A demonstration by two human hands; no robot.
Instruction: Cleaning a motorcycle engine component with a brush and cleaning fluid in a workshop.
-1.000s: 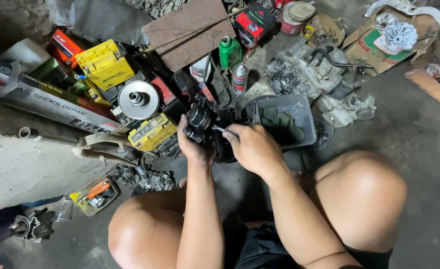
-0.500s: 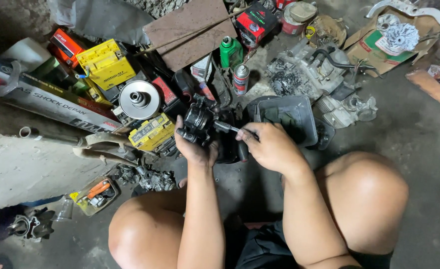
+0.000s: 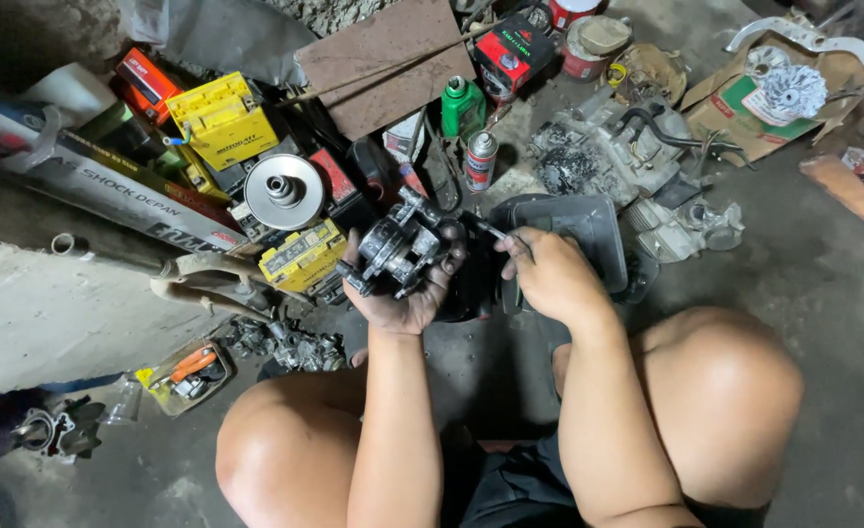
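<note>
Now, left hand (image 3: 403,293): fingers curled around a grimy metal part (image 3: 401,246), lifted slightly since a second ago.
Right hand (image 3: 547,276): fingers pinching a thin tool (image 3: 491,231), tip drawn back from the part.
Floor (image 3: 823,284): dark tray (image 3: 574,227) just behind.

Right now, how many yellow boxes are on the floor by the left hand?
2: a larger yellow box at the upper left, and a smaller yellow box just left of the left hand. The clutter may hide more.
</note>
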